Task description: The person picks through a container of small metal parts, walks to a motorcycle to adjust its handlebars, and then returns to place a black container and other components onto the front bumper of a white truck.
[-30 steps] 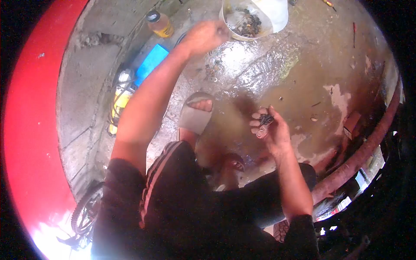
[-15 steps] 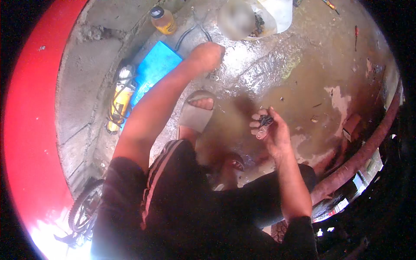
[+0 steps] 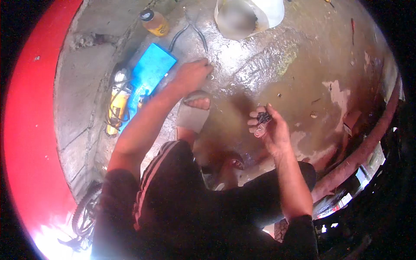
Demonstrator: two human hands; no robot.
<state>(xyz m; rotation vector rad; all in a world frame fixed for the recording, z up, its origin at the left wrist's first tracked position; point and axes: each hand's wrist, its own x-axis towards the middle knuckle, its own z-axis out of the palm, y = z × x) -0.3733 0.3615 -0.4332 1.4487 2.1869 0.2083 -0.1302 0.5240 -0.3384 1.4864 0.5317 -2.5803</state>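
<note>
My left hand (image 3: 193,77) reaches down to the wet floor just beyond my sandalled foot (image 3: 193,113). Its fingers are bent downward beside a small ring-like piece (image 3: 211,77), and whatever they may hold is hidden. Palm up, my right hand (image 3: 273,130) has its fingers curled around several small dark metal parts (image 3: 263,118), with a lighter ring-shaped piece at their lower edge. A pair of pliers (image 3: 189,34) with dark handles lies above my left hand, and a blue case (image 3: 154,65) is to its left.
A yellow power tool (image 3: 117,106) with its cable lies left of the blue case. Near the top stand a jar (image 3: 154,22) with a dark lid and a white container (image 3: 271,13). A rusty pipe (image 3: 364,156) curves along the right; a bicycle wheel (image 3: 85,212) shows lower left.
My left hand has drawn back toward my foot, away from the pliers, whose handles now show more fully. My right hand still cradles the dark parts. The view has shifted slightly.
</note>
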